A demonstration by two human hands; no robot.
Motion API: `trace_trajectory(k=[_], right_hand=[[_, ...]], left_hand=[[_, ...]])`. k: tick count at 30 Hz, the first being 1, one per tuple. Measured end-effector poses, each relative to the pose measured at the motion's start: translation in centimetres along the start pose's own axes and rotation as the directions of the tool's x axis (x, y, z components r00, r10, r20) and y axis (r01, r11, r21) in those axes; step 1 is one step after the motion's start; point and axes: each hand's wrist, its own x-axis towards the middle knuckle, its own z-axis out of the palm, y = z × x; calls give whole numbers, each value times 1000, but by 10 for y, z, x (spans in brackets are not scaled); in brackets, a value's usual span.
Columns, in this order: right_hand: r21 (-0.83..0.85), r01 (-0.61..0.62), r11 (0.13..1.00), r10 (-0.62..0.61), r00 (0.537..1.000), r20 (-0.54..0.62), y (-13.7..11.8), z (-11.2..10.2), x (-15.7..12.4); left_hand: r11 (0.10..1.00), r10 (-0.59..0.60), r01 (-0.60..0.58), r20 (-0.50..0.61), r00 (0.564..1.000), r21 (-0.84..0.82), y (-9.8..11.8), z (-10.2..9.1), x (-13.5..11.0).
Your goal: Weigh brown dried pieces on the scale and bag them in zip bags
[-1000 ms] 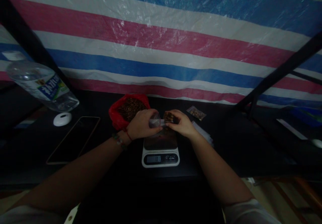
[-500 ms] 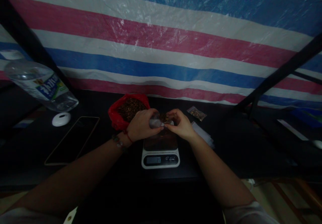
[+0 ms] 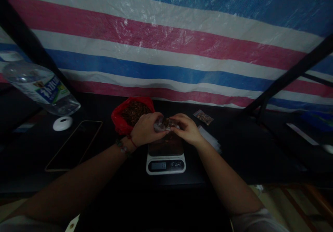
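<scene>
Over the kitchen scale point(image 3: 166, 155), my left hand point(image 3: 147, 128) pinches one side of a small clear plastic bag point(image 3: 158, 125). My right hand point(image 3: 187, 129) grips the bag's other side, its fingers curled and the thumb tip near the left thumb. Some brown dried bits point(image 3: 166, 122) show between the two hands at the bag. The scale's display is lit, but its digits are too faint to read. Just behind my left hand sits a red plastic bag point(image 3: 117, 121), open at the top and full of brown dried pieces point(image 3: 135, 112).
A filled small zip bag point(image 3: 203, 117) lies right of my hands, with a stack of flat clear bags point(image 3: 210, 139) nearer. On the left are a phone point(image 3: 75, 145), a white rounded case point(image 3: 62, 123) and a large plastic bottle point(image 3: 41, 86). A striped sheet point(image 3: 166, 55) hangs behind.
My right fingers have closed in and lowered over the bag's right side. The brown bits between my hands sit slightly further left and show less. My left hand has barely moved.
</scene>
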Motion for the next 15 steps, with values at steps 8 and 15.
trace_trajectory(k=[8, 15], right_hand=[[248, -208, 946, 212, 977, 11, 5, 6, -3], [290, -256, 922, 266, 964, 6, -4, 8, 1]], left_hand=[[1000, 25, -25, -7, 1000, 15, -3, 2, 0], [995, 82, -82, 4, 997, 60, 0, 0, -1]])
